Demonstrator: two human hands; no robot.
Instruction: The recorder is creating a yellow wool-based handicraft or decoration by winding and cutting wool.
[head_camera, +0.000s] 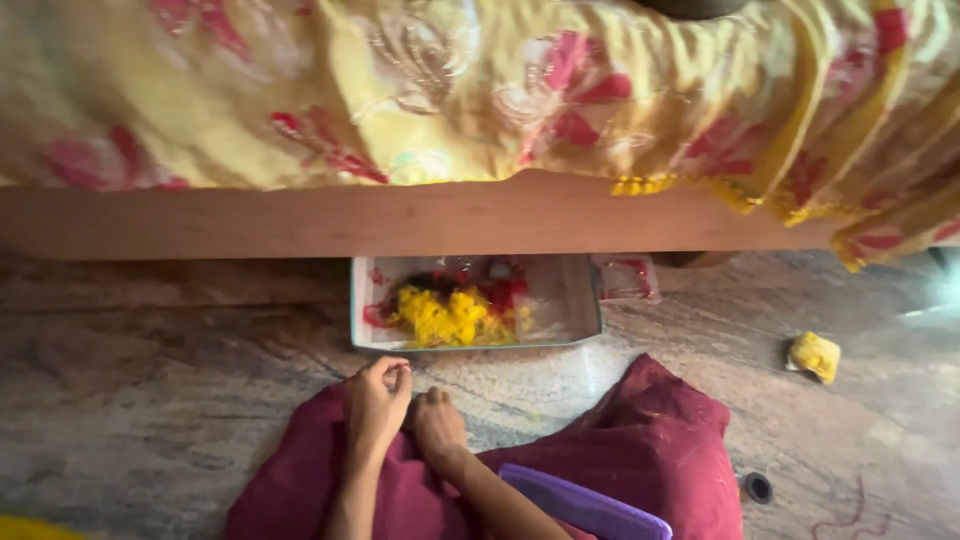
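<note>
1. A bed (420, 215) is seen across the far side, draped in a yellow cloth with red flowers (480, 80); its wooden side rail runs left to right.
2. The stone floor (140, 400) carries everything else, and a maroon garment (650, 440) is spread over the crossed legs in the near middle.
3. A shallow rectangular tray (575, 300) is set on the floor just beyond the hands, half tucked under the bed rail and within easy reach. Its long axis runs left to right, parallel with the rail, open side up.
4. Yellow petals (445, 318) are heaped in the tray's near left part, with red petals (505, 290) behind them.
5. A purple flat object (585, 505) is laid on the lap at the near right.
6. The left hand (378, 400) is raised just short of the tray's near edge, fingers (398, 378) pinched together; whether anything is pinched cannot be told.
7. The right hand (437, 425) is rested beside it, loosely curled; no held thing is made out.
8. A small yellow scrap (815, 356) lies well apart on the right.
</note>
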